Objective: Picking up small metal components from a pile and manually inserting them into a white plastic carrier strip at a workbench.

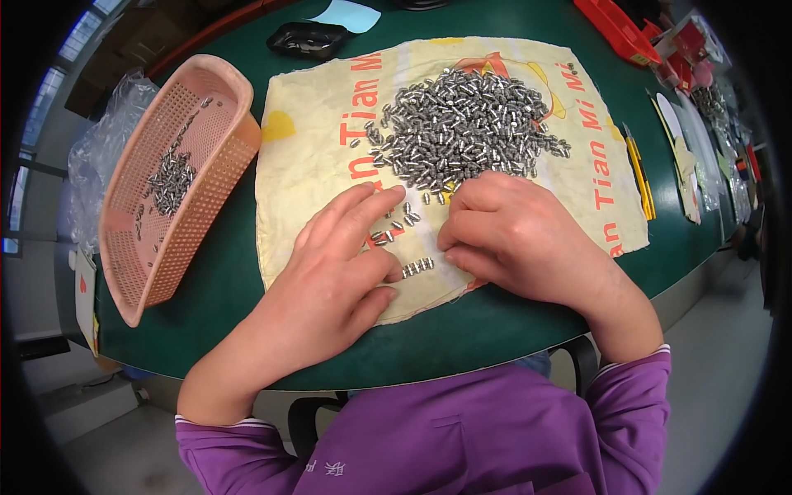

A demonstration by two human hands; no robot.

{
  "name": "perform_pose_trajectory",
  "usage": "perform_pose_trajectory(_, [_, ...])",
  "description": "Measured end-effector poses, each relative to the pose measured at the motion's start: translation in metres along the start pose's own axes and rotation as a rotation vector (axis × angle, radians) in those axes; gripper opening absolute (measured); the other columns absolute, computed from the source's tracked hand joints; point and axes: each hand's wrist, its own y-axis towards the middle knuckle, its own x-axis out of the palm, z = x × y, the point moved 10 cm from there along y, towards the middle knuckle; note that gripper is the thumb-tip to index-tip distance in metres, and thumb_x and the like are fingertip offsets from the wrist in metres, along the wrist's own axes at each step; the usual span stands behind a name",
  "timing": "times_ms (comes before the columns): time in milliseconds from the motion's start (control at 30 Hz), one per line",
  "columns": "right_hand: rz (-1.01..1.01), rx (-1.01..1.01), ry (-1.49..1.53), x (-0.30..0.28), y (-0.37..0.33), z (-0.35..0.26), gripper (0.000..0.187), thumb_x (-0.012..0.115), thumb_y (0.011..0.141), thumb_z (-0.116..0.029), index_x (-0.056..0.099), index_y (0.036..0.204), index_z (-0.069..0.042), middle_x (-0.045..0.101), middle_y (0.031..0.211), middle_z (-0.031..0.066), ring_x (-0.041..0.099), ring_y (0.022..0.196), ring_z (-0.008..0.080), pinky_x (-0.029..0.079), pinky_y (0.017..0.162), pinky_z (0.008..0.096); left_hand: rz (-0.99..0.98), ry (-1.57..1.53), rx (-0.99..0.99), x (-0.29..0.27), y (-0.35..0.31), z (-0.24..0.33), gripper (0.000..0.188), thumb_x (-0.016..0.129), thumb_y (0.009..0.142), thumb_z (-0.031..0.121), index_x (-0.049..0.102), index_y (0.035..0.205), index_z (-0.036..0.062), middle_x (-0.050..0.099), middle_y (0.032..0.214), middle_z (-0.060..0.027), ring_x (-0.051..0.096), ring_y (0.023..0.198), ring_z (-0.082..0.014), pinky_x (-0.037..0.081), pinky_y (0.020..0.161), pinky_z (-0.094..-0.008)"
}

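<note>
A large heap of small silver metal pieces [462, 128], short and ridged like fittings, lies on a yellowish cloth [313, 165] with red print. My left hand [326, 256] rests on the cloth with its fingers apart, its index finger and thumb by the left end of a short row of pieces [417, 267] set side by side. Several loose pieces [404, 221] lie between my two hands. Just below the heap, my right hand [520, 235] has its fingers curled and pressed together. Whatever its fingertips hold, if anything, is hidden.
A pink perforated basket [239, 136] with some of the same pieces stands tilted at the left, beside clear plastic wrap [95, 177]. A black dish [308, 40] sits at the back. A yellow tool [638, 173], a red tray [619, 31] and assorted items line the right side.
</note>
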Motion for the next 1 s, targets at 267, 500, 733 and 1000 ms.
perform_pose_trajectory(267, [0.018,-0.009,0.011,-0.003,0.000,0.001,0.009,0.074,0.079,-0.009,0.067,0.085,-0.008,0.060,0.088,0.0074,0.062,0.087,0.0299,0.052,0.072,0.0432,0.008,0.005,-0.008,0.000,0.001,0.002,0.027,0.079,0.073,0.001,0.064,0.095,0.0062,0.044,0.154,-0.0179,0.040,0.145,-0.0425,0.037,0.115,-0.0502])
perform_pose_trajectory(500, [-0.021,0.006,-0.015,-0.003,0.001,0.000,0.014,0.078,0.076,-0.007,0.069,0.086,-0.008,0.062,0.089,0.0071,0.063,0.084,0.0286,0.053,0.073,0.0401,0.001,-0.013,-0.004,0.001,0.001,0.002,0.028,0.078,0.075,0.001,0.065,0.099,0.0063,0.042,0.155,-0.0180,0.039,0.146,-0.0415,0.037,0.116,-0.0498])
perform_pose_trajectory(733, [-0.047,0.009,0.059,-0.001,0.001,-0.001,0.015,0.076,0.079,-0.011,0.068,0.090,-0.008,0.062,0.091,0.0079,0.062,0.091,0.0308,0.052,0.076,0.0437,0.039,-0.062,-0.005,-0.002,0.002,-0.002,0.028,0.077,0.075,-0.001,0.063,0.099,0.0060,0.042,0.154,-0.0203,0.038,0.146,-0.0424,0.037,0.116,-0.0492])
perform_pose_trajectory(1000, [-0.079,0.026,0.074,0.011,0.000,0.000,0.023,0.078,0.077,-0.011,0.067,0.097,-0.009,0.063,0.094,0.0082,0.063,0.094,0.0312,0.053,0.079,0.0437,0.146,-0.001,0.012,-0.012,0.003,-0.001,0.026,0.078,0.077,0.001,0.059,0.094,0.0026,0.046,0.146,-0.0227,0.044,0.139,-0.0443,0.041,0.110,-0.0515])
